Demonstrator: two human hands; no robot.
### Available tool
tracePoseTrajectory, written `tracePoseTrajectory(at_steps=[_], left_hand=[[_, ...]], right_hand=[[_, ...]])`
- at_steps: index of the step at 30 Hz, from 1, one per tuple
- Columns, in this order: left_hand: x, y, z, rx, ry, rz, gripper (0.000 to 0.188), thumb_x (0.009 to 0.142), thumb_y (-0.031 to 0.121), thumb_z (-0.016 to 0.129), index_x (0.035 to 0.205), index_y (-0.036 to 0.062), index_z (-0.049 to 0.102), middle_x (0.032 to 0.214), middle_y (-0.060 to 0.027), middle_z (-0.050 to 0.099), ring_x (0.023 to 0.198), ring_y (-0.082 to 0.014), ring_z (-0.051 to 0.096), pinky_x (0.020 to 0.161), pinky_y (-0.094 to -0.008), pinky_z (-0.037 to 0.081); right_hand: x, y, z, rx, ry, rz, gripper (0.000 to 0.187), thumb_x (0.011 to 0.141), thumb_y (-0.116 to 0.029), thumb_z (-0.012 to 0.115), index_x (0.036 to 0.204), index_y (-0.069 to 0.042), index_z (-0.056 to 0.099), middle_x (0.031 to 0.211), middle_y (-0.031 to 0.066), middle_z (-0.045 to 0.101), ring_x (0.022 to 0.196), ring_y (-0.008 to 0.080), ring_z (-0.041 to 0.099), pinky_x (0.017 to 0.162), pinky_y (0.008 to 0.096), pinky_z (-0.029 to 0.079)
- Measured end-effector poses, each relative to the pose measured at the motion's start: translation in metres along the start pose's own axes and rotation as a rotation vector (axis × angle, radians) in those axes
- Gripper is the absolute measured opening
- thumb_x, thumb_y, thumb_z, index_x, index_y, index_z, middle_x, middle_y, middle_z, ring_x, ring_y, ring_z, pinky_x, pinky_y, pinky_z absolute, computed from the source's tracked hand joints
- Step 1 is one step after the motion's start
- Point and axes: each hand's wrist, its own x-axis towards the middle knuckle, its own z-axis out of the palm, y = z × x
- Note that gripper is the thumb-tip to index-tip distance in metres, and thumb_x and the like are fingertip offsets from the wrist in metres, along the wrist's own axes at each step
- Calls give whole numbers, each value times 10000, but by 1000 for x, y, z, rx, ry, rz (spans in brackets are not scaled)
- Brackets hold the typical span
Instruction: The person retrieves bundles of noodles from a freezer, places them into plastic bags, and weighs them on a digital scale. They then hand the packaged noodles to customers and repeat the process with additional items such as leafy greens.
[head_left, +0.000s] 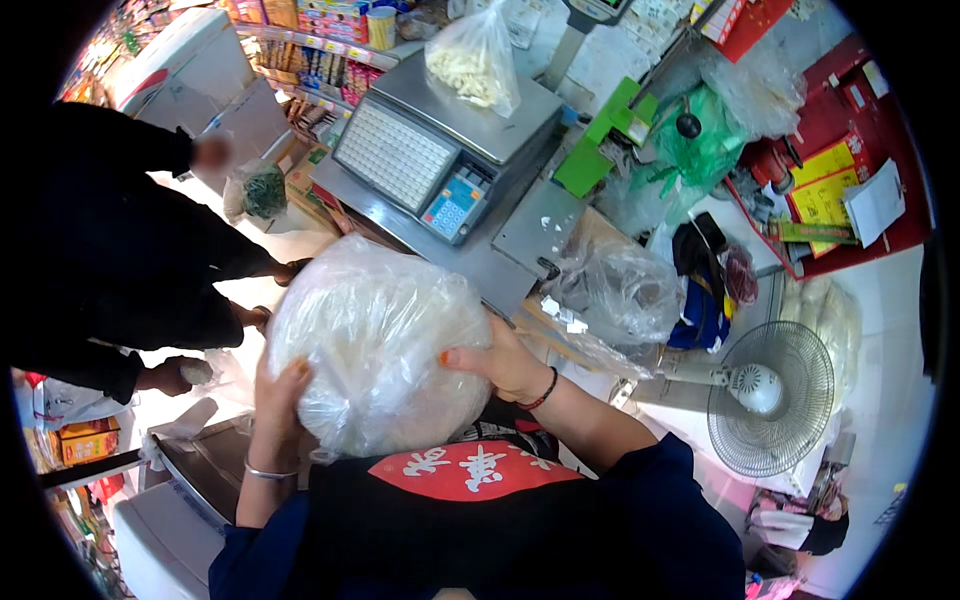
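Observation:
Between my two hands I hold a large, bulging clear plastic bag [385,330] with pale white contents that I cannot make out. My left hand [283,390] grips its left side, thumb on top, with a bracelet on the wrist. On its right side is my right hand [505,360], thumb pressed over the film; the other fingers are hidden beneath. Just beyond the bag stands a weighing scale [395,155] with a white key panel. A smaller clear bag of pale yellowish pieces [470,75] rests on the scale's metal plate.
At left stands a person in dark clothes [100,250], near a clear bag of greens [262,192]. Right of the scale are a green dispenser [605,140], crumpled clear bags [620,290] and a red bin [830,70]. A fan [770,395] stands at lower right.

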Motion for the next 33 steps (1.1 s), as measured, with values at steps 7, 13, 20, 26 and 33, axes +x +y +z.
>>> tracePoseTrajectory(at_steps=[7,13,20,26,33], left_hand=[[47,-76,-1,287,21,27,514,934,232,545,1359,-12,391,1218,-113,561,1033,-194,586,896,-308,477],[97,-67,127,3,-165,-121,473,938,170,561,1347,-5,401,1240,-129,554,1101,-207,561,937,-352,473],[165,-112,236,-179,-314,-328,550,929,177,590,1384,18,323,1245,-129,537,1108,-233,564,929,-373,484],[206,-151,250,291,-250,-392,747,877,229,653,1482,143,224,1362,-126,453,1186,-308,507,854,-462,520],[223,-144,215,374,-475,-326,638,887,144,627,1440,24,331,1282,-159,550,1156,-229,544,922,-320,467]], right_hand=[[3,-9,13,-587,230,-370,996,716,-274,830,1428,67,222,1363,191,444,1253,270,453,1062,374,356],[20,-43,-100,-197,249,25,656,784,-226,779,1285,62,468,1153,147,622,1028,224,623,900,351,506],[37,-79,-244,-218,563,72,542,783,-255,783,1196,21,567,1087,106,645,899,189,647,784,330,535],[95,-49,-359,-752,843,-203,478,826,-304,713,1176,5,609,1099,126,656,961,225,636,860,344,497],[76,-18,-308,-1355,1047,-461,380,845,-223,653,1149,0,606,1227,199,570,1140,377,518,1015,420,379]])
